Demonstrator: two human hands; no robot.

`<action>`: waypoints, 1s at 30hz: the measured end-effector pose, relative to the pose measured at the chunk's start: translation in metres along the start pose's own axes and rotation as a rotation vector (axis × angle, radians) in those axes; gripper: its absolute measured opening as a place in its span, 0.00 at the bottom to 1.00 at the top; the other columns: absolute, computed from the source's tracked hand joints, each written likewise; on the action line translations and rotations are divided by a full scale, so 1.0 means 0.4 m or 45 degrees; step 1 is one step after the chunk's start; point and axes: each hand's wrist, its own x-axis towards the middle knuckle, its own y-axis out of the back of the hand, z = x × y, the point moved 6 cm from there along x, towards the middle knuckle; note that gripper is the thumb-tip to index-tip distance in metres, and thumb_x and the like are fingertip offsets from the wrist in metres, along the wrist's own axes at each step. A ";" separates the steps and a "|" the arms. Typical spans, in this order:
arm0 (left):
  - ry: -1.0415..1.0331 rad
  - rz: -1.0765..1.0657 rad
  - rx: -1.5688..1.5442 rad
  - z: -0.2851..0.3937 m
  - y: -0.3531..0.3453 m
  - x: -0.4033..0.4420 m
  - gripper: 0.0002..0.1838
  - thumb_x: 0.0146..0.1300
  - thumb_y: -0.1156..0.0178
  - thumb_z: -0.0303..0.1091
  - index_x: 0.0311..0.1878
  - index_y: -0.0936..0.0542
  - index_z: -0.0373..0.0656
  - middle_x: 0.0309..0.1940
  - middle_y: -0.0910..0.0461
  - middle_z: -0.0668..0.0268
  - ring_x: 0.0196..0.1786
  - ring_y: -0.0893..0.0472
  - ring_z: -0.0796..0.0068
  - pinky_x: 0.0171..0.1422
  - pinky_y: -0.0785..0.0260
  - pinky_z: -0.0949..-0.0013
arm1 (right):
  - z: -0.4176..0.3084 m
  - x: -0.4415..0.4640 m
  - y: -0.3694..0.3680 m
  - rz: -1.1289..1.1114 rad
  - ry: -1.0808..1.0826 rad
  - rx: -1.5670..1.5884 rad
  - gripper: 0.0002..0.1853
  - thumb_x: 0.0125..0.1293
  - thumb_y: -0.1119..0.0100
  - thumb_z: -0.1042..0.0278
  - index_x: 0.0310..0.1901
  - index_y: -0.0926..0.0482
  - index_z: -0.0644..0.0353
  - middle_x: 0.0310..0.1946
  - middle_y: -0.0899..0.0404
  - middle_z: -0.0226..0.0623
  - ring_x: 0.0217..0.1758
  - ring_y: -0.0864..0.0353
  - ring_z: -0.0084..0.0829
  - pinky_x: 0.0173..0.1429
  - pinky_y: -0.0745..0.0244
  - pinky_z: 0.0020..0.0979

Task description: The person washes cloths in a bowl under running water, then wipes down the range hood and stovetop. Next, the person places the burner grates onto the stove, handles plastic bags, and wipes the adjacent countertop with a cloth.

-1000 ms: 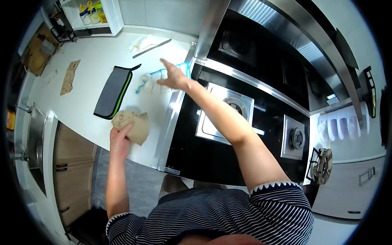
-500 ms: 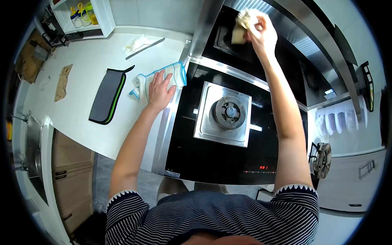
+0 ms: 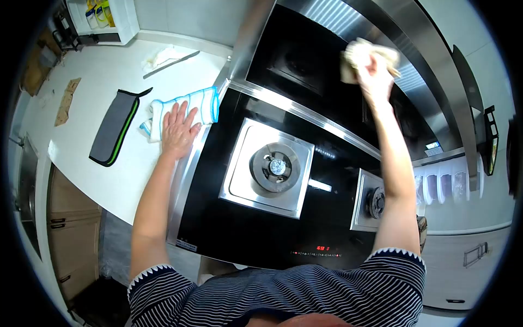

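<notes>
My right hand (image 3: 376,82) grips a cream-coloured cloth (image 3: 358,56), raised against the dark glossy back panel (image 3: 294,52) behind the stove. Motion blurs the cloth slightly. My left hand (image 3: 178,133) lies flat, fingers stretched out, on a white towel with blue edging (image 3: 201,106) at the counter's edge by the stove. Below and between my arms is the black glass cooktop (image 3: 218,240). A square steel burner plate with a round burner (image 3: 276,167) sits on its left half, and a second burner (image 3: 376,203) shows partly beside my right forearm.
On the white counter (image 3: 76,141) lie a grey pouch with green trim (image 3: 115,128), a knife-like strip (image 3: 171,64), a crumpled white tissue (image 3: 163,56) and a brown paper piece (image 3: 67,102). A steel hood edge (image 3: 436,71) overhangs at right. White racks (image 3: 444,185) stand beyond it.
My right hand has moved the cloth rightward and a little down along the back panel. The view has shifted right, bringing the second burner into sight. My left hand stays on the towel.
</notes>
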 end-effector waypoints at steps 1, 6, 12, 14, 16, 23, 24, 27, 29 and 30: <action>0.015 0.004 0.010 0.003 0.002 0.000 0.25 0.65 0.57 0.49 0.63 0.35 0.53 0.68 0.46 0.62 0.71 0.51 0.61 0.72 0.64 0.55 | 0.097 -0.037 0.044 -0.008 -0.058 0.093 0.18 0.55 0.38 0.57 0.45 0.26 0.56 0.36 0.20 0.41 0.39 0.19 0.33 0.45 0.25 0.32; 0.018 0.043 0.048 0.000 -0.010 -0.001 0.24 0.65 0.57 0.49 0.63 0.34 0.54 0.67 0.45 0.63 0.71 0.50 0.61 0.72 0.62 0.56 | 0.309 -0.153 0.031 -0.154 -0.225 0.206 0.16 0.53 0.41 0.69 0.46 0.27 0.57 0.36 0.20 0.43 0.40 0.19 0.37 0.46 0.26 0.30; 0.037 0.016 0.020 0.011 -0.001 0.000 0.24 0.65 0.55 0.48 0.62 0.34 0.54 0.67 0.44 0.63 0.70 0.49 0.62 0.72 0.62 0.56 | -0.231 -0.064 -0.328 -0.369 0.190 0.132 0.13 0.54 0.46 0.64 0.37 0.24 0.64 0.28 0.21 0.48 0.30 0.20 0.45 0.39 0.25 0.40; 0.027 0.018 0.013 0.002 0.001 -0.002 0.24 0.65 0.55 0.48 0.62 0.34 0.54 0.67 0.44 0.63 0.71 0.50 0.63 0.72 0.62 0.57 | -0.296 -0.149 -0.501 -0.428 0.358 0.302 0.10 0.53 0.44 0.63 0.34 0.23 0.61 0.26 0.21 0.45 0.29 0.21 0.46 0.38 0.25 0.41; 0.038 0.000 0.011 0.001 0.003 -0.001 0.24 0.64 0.54 0.47 0.63 0.34 0.53 0.67 0.45 0.63 0.71 0.50 0.62 0.72 0.62 0.57 | -0.318 -0.211 -0.576 -0.532 0.242 0.475 0.09 0.53 0.44 0.64 0.33 0.22 0.58 0.27 0.21 0.45 0.31 0.20 0.45 0.40 0.25 0.41; 0.001 -0.016 0.025 0.005 -0.002 0.001 0.24 0.65 0.55 0.45 0.64 0.35 0.53 0.68 0.46 0.64 0.71 0.50 0.63 0.72 0.63 0.58 | 0.039 -0.314 -0.360 -1.053 -0.145 -0.317 0.13 0.52 0.42 0.57 0.36 0.18 0.55 0.32 0.19 0.42 0.37 0.19 0.39 0.43 0.25 0.37; -0.009 0.002 0.037 0.004 -0.005 -0.001 0.24 0.65 0.56 0.46 0.64 0.35 0.53 0.68 0.45 0.63 0.71 0.50 0.62 0.72 0.63 0.58 | 0.164 -0.358 -0.298 -1.057 -0.188 -0.380 0.13 0.52 0.41 0.56 0.35 0.18 0.55 0.32 0.19 0.42 0.36 0.19 0.38 0.43 0.25 0.36; -0.002 0.015 0.078 -0.004 -0.016 -0.001 0.24 0.66 0.57 0.46 0.64 0.36 0.53 0.68 0.45 0.64 0.71 0.50 0.62 0.72 0.63 0.58 | 0.486 -0.458 -0.140 -1.022 -0.525 -0.234 0.20 0.53 0.41 0.49 0.35 0.18 0.60 0.33 0.19 0.43 0.37 0.19 0.37 0.47 0.27 0.35; -0.001 0.005 0.088 0.000 -0.012 0.001 0.24 0.66 0.58 0.46 0.64 0.36 0.53 0.68 0.45 0.64 0.71 0.50 0.63 0.72 0.63 0.58 | 0.385 -0.403 -0.133 -1.223 -0.549 -0.689 0.22 0.52 0.41 0.47 0.33 0.18 0.63 0.33 0.19 0.44 0.37 0.19 0.37 0.45 0.26 0.35; 0.017 -0.013 0.087 0.004 -0.007 0.001 0.24 0.66 0.57 0.46 0.64 0.36 0.53 0.68 0.45 0.64 0.71 0.51 0.63 0.73 0.64 0.59 | 0.368 -0.399 -0.186 -1.090 -0.501 -0.597 0.21 0.50 0.40 0.49 0.31 0.19 0.63 0.31 0.19 0.46 0.36 0.18 0.37 0.43 0.26 0.36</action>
